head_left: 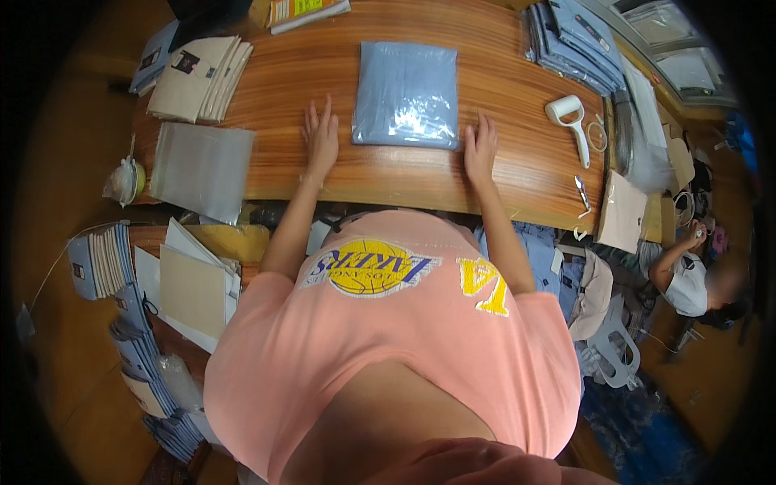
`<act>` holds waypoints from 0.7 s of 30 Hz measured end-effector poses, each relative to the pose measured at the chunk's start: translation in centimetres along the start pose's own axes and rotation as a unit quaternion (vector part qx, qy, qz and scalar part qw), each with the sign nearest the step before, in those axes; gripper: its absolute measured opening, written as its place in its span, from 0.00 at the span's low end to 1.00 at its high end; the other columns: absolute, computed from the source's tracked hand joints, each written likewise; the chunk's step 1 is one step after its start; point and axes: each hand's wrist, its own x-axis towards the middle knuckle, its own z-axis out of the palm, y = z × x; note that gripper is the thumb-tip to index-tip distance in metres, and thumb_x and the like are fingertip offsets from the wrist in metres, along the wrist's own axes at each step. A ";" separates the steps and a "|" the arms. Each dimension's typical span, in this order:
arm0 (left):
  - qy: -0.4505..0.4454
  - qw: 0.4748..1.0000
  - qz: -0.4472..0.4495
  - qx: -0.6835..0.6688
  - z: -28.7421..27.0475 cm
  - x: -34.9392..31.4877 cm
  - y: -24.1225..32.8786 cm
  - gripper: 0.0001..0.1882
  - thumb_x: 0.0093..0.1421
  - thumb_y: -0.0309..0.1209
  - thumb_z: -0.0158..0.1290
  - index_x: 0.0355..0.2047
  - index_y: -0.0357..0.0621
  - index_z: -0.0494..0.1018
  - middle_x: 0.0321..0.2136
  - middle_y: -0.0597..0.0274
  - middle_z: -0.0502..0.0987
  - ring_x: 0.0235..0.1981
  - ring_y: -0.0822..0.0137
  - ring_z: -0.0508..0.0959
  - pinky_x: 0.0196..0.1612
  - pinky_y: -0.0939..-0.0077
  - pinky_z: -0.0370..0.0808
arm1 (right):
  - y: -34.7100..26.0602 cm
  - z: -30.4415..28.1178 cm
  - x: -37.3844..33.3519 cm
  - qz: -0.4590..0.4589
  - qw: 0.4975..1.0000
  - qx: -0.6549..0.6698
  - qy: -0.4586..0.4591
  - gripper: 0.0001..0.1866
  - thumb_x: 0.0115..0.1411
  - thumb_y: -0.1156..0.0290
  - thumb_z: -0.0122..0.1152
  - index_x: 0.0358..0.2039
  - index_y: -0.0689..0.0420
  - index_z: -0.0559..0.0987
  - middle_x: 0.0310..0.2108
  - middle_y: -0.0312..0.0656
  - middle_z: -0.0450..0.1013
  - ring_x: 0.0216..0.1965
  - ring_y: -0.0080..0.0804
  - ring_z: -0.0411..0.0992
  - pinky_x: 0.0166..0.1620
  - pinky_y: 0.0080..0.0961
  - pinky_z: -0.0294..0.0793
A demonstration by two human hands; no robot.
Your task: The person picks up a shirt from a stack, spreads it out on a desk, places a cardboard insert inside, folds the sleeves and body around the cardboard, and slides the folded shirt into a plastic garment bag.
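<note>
A folded light blue garment in a clear plastic bag [406, 93] lies flat on the wooden table [283, 48], straight in front of me. To its left my left hand [321, 139] rests on the tabletop, fingers stretched out and holding nothing. My right hand [481, 148] lies just off the bag's lower right corner, its fingers extended and nothing in them. Whether the right fingertips touch the bag's edge is hard to see. Light glares off the plastic and hides part of the cloth.
Clear plastic bags [202, 166] and bagged beige garments [194, 81] sit at the left. On the right are a white lint roller [568, 121], small scissors [582, 194] and a stack of bagged blue garments [578, 44]. Another person [687, 279] is farther right.
</note>
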 end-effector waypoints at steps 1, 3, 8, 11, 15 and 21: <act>0.038 0.998 0.043 0.000 -0.3 -1.1 0.4 0.35 0.58 0.43 0.48 0.64 0.60 0.47 0.64 0.48 0.40 0.65 0.47 0.38 0.60 0.38 0.39 | -0.5 -0.2 -1.0 -0.068 0.997 0.009 0.046 0.30 0.53 0.65 0.56 0.58 0.46 0.62 0.57 0.49 0.56 0.60 0.52 0.50 0.58 0.62 0.42; -0.013 0.994 0.051 0.091 0.8 -5.3 4.3 0.36 0.57 0.39 0.50 0.64 0.61 0.47 0.64 0.49 0.42 0.65 0.46 0.39 0.61 0.41 0.41 | -2.4 -1.1 -3.5 -0.130 0.978 -0.161 -0.013 0.28 0.51 0.68 0.57 0.55 0.46 0.66 0.56 0.49 0.57 0.59 0.50 0.51 0.56 0.62 0.45; 0.034 0.956 0.238 0.167 -1.4 1.0 6.6 0.31 0.50 0.33 0.58 0.56 0.53 0.62 0.57 0.52 0.57 0.59 0.49 0.55 0.58 0.51 0.55 | -4.4 0.3 2.0 -0.240 0.942 -0.235 -0.002 0.21 0.45 0.75 0.60 0.44 0.48 0.74 0.47 0.47 0.63 0.54 0.45 0.58 0.54 0.56 0.51; 0.089 0.936 0.337 0.053 -3.9 5.8 6.0 0.23 0.46 0.32 0.61 0.44 0.45 0.71 0.45 0.54 0.70 0.47 0.54 0.69 0.47 0.62 0.68 | -5.5 -1.6 6.6 -0.281 0.949 -0.141 0.019 0.20 0.44 0.76 0.60 0.41 0.49 0.76 0.40 0.45 0.66 0.46 0.44 0.64 0.50 0.48 0.59; 0.225 0.917 0.323 -0.074 -11.2 10.1 13.9 0.13 0.51 0.33 0.59 0.35 0.41 0.73 0.30 0.58 0.74 0.28 0.61 0.76 0.30 0.76 0.72 | -13.9 -8.7 12.8 -0.267 0.958 -0.047 0.095 0.14 0.47 0.71 0.64 0.37 0.54 0.78 0.32 0.46 0.66 0.31 0.40 0.67 0.34 0.30 0.68; 0.056 0.981 0.108 -0.149 -7.2 16.8 12.0 0.17 0.58 0.41 0.52 0.35 0.37 0.72 0.33 0.54 0.74 0.29 0.59 0.74 0.34 0.69 0.70 | -9.6 -6.1 20.7 -0.132 0.987 0.008 -0.088 0.18 0.47 0.61 0.67 0.37 0.54 0.78 0.30 0.45 0.64 0.29 0.39 0.66 0.33 0.29 0.67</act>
